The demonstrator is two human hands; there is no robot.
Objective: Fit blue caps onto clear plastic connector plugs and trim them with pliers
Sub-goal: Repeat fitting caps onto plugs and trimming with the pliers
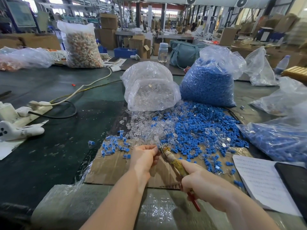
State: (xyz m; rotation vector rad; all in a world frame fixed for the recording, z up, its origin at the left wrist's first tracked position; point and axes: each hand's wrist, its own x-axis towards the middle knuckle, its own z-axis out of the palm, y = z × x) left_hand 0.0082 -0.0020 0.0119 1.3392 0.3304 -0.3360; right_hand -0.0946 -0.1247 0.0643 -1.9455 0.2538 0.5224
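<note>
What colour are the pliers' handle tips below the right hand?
Red, on the pliers gripped by the right hand; seen in the head view.

Two bare forearms, no sleeves.
Left hand [143,157] at eleven o'clock and right hand [199,178] at one: ungloved, no rings or watch.

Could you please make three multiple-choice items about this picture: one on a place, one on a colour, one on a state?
1. Where does the bag of blue caps stand?
A. right of the bag of clear plugs
B. on the paper sheet
C. under the table

2. What colour are the bare ends of the pliers' handles?
A. green
B. red
C. white

3. What is the right hand doing?
A. resting flat
B. pointing
C. gripping the pliers

Answers: 1 A, the bag of blue caps stands right of the bag of clear plugs. 2 B, the pliers show red ends. 3 C, the right hand curls round them.
</note>
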